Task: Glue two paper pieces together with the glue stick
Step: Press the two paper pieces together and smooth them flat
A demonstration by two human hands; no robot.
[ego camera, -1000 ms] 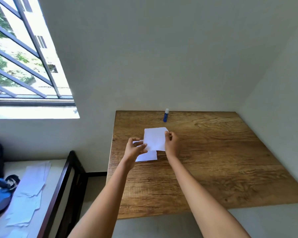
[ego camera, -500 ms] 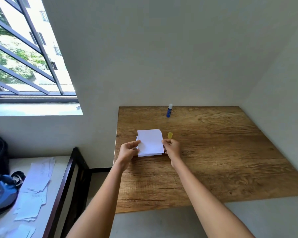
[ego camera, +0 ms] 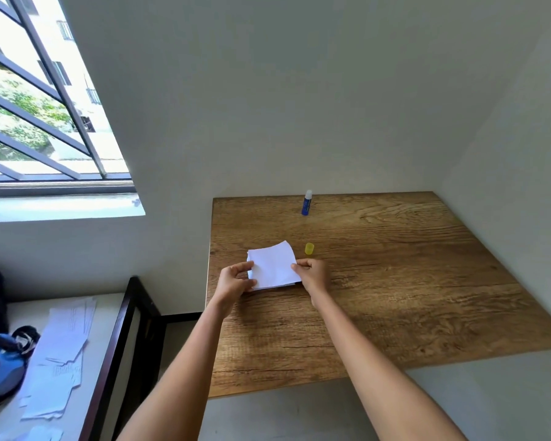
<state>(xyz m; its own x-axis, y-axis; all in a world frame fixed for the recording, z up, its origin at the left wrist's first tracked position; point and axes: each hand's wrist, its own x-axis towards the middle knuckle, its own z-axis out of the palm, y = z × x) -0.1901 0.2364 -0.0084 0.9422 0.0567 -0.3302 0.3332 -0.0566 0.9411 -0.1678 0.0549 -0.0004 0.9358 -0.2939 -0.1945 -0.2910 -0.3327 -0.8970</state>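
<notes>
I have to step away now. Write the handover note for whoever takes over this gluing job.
Left hand: pinches the left edge of the paper pieces.
Right hand: fingers pinch their right edge.
The papers are stacked, one over the other, low over the wooden table.
Glue stick stands uncapped at the table's far edge; its yellow cap sits just beyond the right hand.
Done: pieces laid together. Whether glue is applied cannot be seen.
Left: press the sheets flat, recap the stick.

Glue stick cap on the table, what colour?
Yellow, translucent-looking; the cap stands beside the paper, head view.
</notes>
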